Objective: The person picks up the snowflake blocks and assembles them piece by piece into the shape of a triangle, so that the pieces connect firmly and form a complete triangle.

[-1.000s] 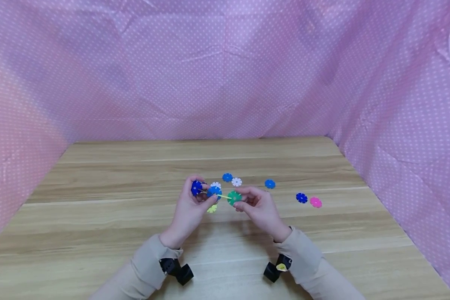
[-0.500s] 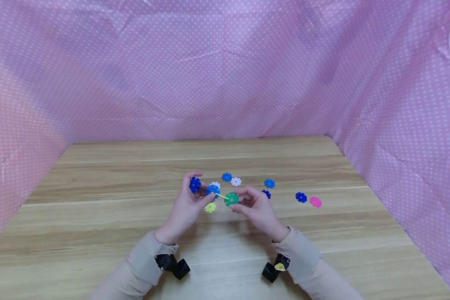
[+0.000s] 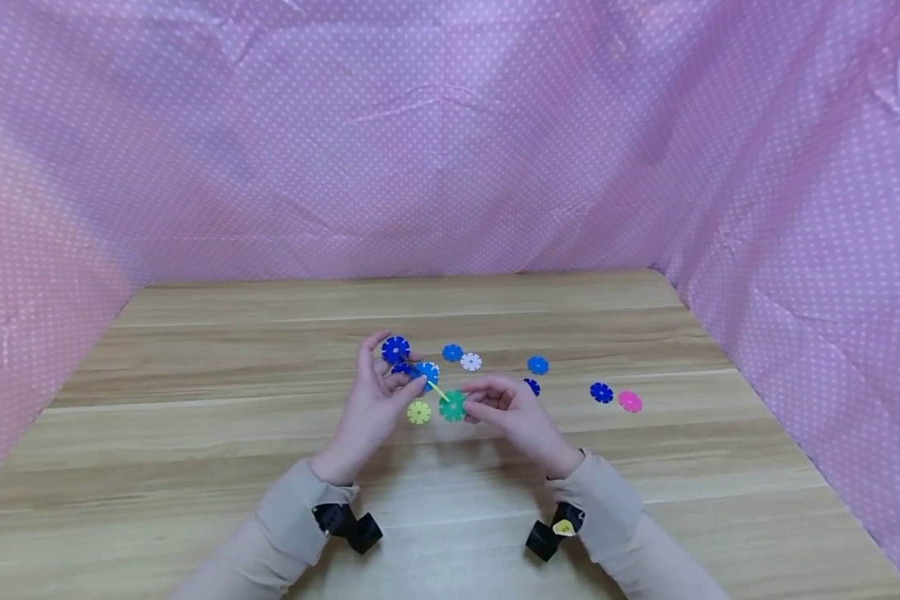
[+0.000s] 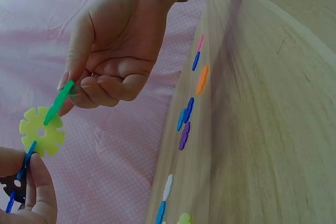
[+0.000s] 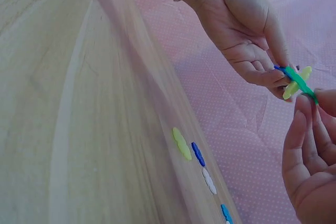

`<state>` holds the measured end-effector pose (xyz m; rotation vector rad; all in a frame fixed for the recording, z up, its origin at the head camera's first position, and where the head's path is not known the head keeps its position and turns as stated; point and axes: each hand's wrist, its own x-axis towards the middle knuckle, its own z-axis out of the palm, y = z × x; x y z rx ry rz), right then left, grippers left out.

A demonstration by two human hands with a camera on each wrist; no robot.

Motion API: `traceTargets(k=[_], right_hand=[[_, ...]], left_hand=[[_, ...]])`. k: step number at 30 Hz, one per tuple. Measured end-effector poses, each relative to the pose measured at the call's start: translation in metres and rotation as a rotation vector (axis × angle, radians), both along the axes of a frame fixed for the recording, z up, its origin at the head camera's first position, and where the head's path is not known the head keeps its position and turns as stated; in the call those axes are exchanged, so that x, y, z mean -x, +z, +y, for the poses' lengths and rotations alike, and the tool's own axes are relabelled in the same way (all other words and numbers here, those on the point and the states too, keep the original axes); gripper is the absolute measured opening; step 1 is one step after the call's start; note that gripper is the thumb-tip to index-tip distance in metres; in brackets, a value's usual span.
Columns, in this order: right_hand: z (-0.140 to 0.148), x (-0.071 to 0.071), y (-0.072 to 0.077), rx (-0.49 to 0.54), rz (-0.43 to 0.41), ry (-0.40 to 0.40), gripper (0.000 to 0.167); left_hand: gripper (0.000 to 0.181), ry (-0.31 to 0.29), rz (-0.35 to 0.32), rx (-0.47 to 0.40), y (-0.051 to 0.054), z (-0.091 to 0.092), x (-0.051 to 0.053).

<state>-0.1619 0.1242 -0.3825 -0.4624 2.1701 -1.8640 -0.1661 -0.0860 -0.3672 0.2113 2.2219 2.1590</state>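
Wood grain in pale tan and brown streaks runs from side to side across the table point(image 3: 120, 475), whose far edge meets a pink-to-lilac cloth point(image 3: 442, 158) printed with small white dots. The cloth rises behind the table and along both sides, creased in places, and its tint is warmer at the far left. Soft shadows fall on the wood below the person's hands.

Above the middle of the tabletop, the left hand point(image 3: 369, 417) grips a chain of slotted discs, thumb and fingers pinching the bright blue disc point(image 4: 27, 160); a dark blue disc point(image 3: 395, 350) stands at the chain's far end. The right hand point(image 3: 521, 418) pinches the rim of a green disc point(image 3: 452, 407), which meets a yellow disc point(image 4: 54, 135) joined to the blue one. How deep the green one sits in the slot is unclear.

Loose pieces lie flat on the wood: a lime disc point(image 3: 419, 412) between the hands, a white disc point(image 3: 471, 362) just beside a sky-blue disc point(image 3: 452, 353) farther back, and a pink disc point(image 3: 631, 402) near a navy disc point(image 3: 602, 392) to the right. The left wrist view also shows an orange disc point(image 4: 202, 80) and a purple disc point(image 4: 184, 136).
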Motion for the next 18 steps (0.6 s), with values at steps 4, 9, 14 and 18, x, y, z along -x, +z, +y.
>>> traceTargets(k=[4, 9, 14, 18], right_hand=[[0.0, -0.001, 0.0, -0.036, -0.017, 0.041, 0.031], [-0.002, -0.002, -0.002, -0.038, 0.001, 0.021, 0.03], [-0.002, -0.001, -0.003, 0.037, -0.038, -0.058, 0.03], [-0.003, 0.0, -0.002, 0.108, -0.098, -0.109, 0.032]], left_hand=[[0.079, 0.017, -0.014, -0.005, -0.002, 0.003, 0.0], [0.078, 0.02, -0.033, 0.016, -0.001, 0.005, -0.001], [0.075, 0.002, -0.025, 0.043, -0.003, 0.008, -0.005], [0.075, -0.048, -0.017, 0.061, -0.006, 0.013, -0.008]])
